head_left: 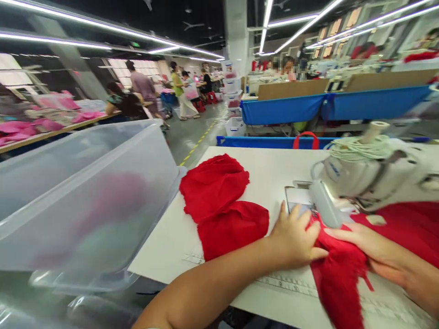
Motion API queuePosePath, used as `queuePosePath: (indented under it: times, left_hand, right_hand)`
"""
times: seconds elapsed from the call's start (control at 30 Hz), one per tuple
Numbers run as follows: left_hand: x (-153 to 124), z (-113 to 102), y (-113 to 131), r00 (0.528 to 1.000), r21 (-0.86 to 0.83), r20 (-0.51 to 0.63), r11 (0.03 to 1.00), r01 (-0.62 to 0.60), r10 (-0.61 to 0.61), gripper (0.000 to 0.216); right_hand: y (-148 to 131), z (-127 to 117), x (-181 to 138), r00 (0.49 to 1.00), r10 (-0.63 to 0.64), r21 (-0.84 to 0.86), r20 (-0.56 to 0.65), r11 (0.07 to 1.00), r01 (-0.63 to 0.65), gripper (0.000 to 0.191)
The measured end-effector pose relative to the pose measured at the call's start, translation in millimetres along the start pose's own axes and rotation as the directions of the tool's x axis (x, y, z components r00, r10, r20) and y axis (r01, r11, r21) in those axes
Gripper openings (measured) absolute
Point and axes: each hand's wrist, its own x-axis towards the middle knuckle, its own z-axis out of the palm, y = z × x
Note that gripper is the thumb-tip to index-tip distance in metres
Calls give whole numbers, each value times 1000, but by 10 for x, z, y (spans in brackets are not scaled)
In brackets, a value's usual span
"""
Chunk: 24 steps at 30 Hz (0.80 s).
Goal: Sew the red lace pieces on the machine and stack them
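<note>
A strip of red fabric (339, 265) lies under the head of a sewing machine (373, 169) and hangs over the table's near edge. My left hand (297, 237) rests beside the needle area with its fingers spread, its thumb and fingertips touching the fabric's left edge. On the other side, my right hand (370, 244) grips the fabric, thumb on top and the other fingers partly hidden under it. The needle and presser foot are mostly covered by the machine's grey guard (325, 205). Two red fabric pieces (219, 187) lie left of my left hand.
More red fabric (411, 228) is spread right of the machine. A translucent plastic bin (85, 205) stands at the table's left. Measuring marks run along the white tabletop (164, 256). Beyond are a blue cloth trough (264, 142), stacked bins (233, 98) and several people at other tables.
</note>
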Motion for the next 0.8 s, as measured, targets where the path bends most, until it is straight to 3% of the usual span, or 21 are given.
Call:
queuePosePath:
  times: [0.07,0.17,0.33,0.43,0.53,0.63,0.73,0.8]
  left_hand:
    - [54,14,-48,996,-12,-28,996,-83,83,59]
    - [122,28,-94,975,-47,-60,975,-215,212,60]
    - [106,28,-67,970,-22,-88,973,-228,225,64]
    - [83,8,-49,972,12,-74,975,-223,224,64]
    - [80,-10,-50,974,12,-64,976,-216,216,64]
    - [83,-11,-59,973,11,-81,976,-216,217,68]
    - [83,-8,-67,975,19,-68,977,-211,212,69]
    - [82,-9,-70,977,27,-51,978,-207,209,70]
  right_hand:
    - [92,4,-44,977,152,212,149,960,-182,24]
    - [151,24,-69,957,266,309,114,906,-289,20]
    - [180,42,-31,952,287,204,-103,943,-262,28]
    - [232,28,18,949,266,113,-169,962,-249,39]
    - [296,-11,57,964,223,33,-148,975,-220,32]
    - [360,-61,73,991,131,14,-41,991,-130,19]
    - [425,-78,66,997,62,7,51,998,-63,25]
    - [458,-63,52,996,76,-54,43,996,-73,29]
